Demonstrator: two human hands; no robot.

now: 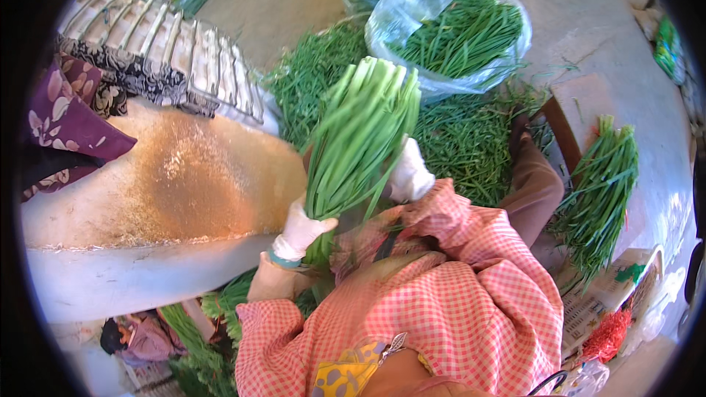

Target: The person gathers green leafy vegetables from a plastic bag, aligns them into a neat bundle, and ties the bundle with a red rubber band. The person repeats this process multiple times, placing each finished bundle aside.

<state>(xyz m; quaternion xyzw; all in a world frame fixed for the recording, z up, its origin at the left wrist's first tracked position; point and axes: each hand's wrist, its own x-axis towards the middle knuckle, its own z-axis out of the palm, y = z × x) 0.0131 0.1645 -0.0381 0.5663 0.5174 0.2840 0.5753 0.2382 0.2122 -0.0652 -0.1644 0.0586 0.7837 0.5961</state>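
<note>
A thick bunch of long flat green leaves [361, 132], resembling garlic chives, stands tilted before me with its pale cut ends up. My left hand [303, 229], in a whitish glove with a teal band at the wrist, grips the bunch near its lower, leafy end. At the right side of the bunch is my right hand [409, 173], also gloved in white. Its fingers are mostly hidden behind the leaves, so its grip cannot be made out. Loose green trimmings [463, 149] lie heaped on the floor beyond my hands.
A clear plastic bag [386, 27] of cut greens stands ahead. On my left is a stained pale slab [165, 176], with stacked white slatted pieces [165, 44] behind it. A tied bunch [601, 193] rests at right above a plastic basket [595, 298]. Another person [146, 336] is at lower left.
</note>
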